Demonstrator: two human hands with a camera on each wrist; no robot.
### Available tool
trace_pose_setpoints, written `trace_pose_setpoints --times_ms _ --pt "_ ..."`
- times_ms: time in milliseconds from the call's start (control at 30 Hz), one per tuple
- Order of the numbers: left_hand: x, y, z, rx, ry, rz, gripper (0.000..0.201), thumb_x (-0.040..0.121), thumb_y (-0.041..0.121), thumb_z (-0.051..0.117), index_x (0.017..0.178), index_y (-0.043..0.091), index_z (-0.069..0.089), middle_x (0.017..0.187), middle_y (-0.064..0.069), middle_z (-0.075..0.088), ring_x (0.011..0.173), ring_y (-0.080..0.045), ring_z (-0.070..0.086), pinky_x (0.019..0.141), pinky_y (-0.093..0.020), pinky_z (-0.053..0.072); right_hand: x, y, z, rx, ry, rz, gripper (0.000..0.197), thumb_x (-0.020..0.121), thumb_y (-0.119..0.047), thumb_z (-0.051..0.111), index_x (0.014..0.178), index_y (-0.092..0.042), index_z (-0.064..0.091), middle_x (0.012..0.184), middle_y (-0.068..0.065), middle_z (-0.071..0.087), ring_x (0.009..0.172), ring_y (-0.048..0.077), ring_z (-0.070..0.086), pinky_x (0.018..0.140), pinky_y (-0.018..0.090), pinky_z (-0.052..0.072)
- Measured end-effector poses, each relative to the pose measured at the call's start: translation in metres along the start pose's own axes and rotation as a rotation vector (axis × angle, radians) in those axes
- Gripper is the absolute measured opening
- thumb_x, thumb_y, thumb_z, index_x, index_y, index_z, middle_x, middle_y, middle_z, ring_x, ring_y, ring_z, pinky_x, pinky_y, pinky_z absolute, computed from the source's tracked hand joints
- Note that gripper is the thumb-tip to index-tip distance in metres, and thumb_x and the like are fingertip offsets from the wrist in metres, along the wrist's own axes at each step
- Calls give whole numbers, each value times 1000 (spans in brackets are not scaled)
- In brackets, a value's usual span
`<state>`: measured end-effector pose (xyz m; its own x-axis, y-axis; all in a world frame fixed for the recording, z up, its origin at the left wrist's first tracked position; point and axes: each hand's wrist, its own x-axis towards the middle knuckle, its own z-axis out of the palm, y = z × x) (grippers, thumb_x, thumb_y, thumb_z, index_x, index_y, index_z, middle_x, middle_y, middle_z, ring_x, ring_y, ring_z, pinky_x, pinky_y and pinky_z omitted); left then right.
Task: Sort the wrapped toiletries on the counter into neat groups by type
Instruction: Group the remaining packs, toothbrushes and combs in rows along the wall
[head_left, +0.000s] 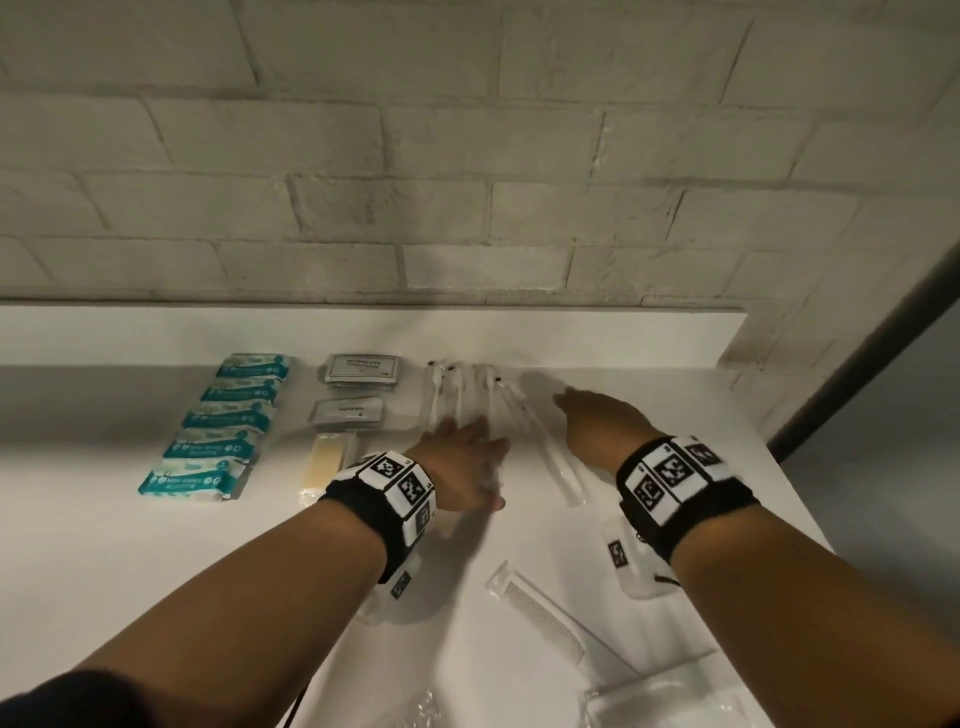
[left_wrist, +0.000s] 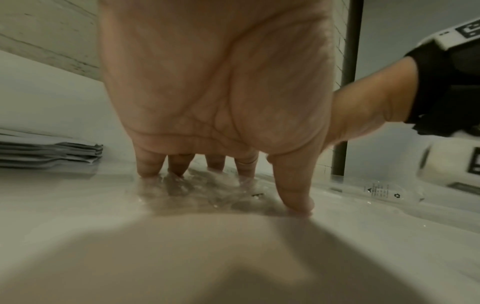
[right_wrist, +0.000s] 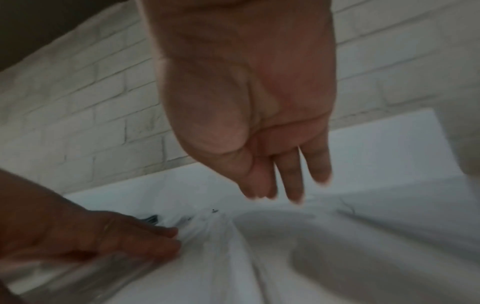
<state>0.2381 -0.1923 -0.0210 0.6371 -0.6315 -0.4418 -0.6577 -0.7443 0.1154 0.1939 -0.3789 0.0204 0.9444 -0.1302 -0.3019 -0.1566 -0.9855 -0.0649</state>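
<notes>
Several clear-wrapped white toothbrushes (head_left: 467, 397) lie in a fan near the back of the white counter (head_left: 104, 545). My left hand (head_left: 462, 457) lies flat on their near ends, its fingertips (left_wrist: 150, 170) pressing the crinkled wrap (left_wrist: 207, 189). My right hand (head_left: 597, 415) hovers just right of the fan with straight fingers (right_wrist: 293, 185), holding nothing. One wrapped toothbrush (head_left: 558, 467) lies askew between the hands. To the left are a column of teal wipe packs (head_left: 228, 421), a stack of shampoo sachets (head_left: 362, 369), toothpaste sachets (head_left: 348, 410) and a wrapped soap bar (head_left: 324, 460).
A wrapped white comb (head_left: 545, 616) lies diagonally near the front, with more clear packets (head_left: 670, 696) at the bottom right. A white brick wall (head_left: 467, 156) backs the counter. The counter's right edge (head_left: 789, 493) drops off beside a dark frame (head_left: 857, 364).
</notes>
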Motion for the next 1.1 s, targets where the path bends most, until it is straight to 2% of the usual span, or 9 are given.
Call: trace_pose_setpoints --times_ms 67,200,300,533,667,733,867,1000,1100 --pt "-1 0 0 -12 -10 -4 82 76 64 50 145 38 14 161 -5 3 145 -44 5 113 -59 19 -5 0 8 81 9 50 42 96 -11 39 137 -12 49 141 8 50 128 25 48 104 32 39" --pt "2 3 1 -18 4 4 81 72 68 49 141 38 17 158 -8 12 143 -44 10 111 -58 23 -8 -13 17 123 28 32 50 89 -40 57 131 -13 53 131 8 54 118 27 55 94 34 46" --pt "5 5 2 12 34 14 82 64 72 42 133 37 18 152 -11 24 141 -41 21 107 -57 29 5 -23 26 105 5 102 51 82 -33 67 126 -12 53 125 12 54 109 30 59 87 37 51" --pt "10 1 9 -5 60 -13 105 68 70 48 151 27 0 162 -5 0 148 -35 1 115 -55 19 24 -32 32 379 119 95 45 89 -20 60 133 -13 51 131 14 56 121 30 54 100 34 44" --pt "0 9 0 -58 55 -60 102 77 68 53 150 36 -10 160 -1 -17 145 -36 -16 118 -55 -1 19 9 13 227 266 436 40 92 -26 50 130 -15 49 133 12 45 122 32 48 98 41 42" --pt "-1 17 -2 -29 68 -27 98 75 76 48 149 43 -8 160 1 -17 145 -36 -19 116 -58 -6 10 34 7 185 171 571 39 94 -26 44 128 -10 53 133 14 51 121 33 50 99 42 42" --pt "4 26 -2 -57 20 -62 91 74 79 45 148 44 6 161 1 -9 146 -36 -12 112 -65 -4 -1 47 9 113 -8 378 33 95 -11 42 122 -3 58 125 17 60 114 34 58 93 39 47" --pt "4 30 -7 -105 101 -65 77 78 68 51 144 35 25 159 0 10 147 -36 0 112 -65 4 -6 23 1 70 323 35 24 91 -11 46 109 -18 60 113 8 54 98 32 61 78 35 48" --pt "6 29 -6 -125 104 -61 76 81 65 52 145 34 26 159 -1 12 147 -34 4 114 -61 7 -12 16 14 206 137 -85 31 93 -13 47 118 -20 64 130 5 56 116 28 56 97 33 43"
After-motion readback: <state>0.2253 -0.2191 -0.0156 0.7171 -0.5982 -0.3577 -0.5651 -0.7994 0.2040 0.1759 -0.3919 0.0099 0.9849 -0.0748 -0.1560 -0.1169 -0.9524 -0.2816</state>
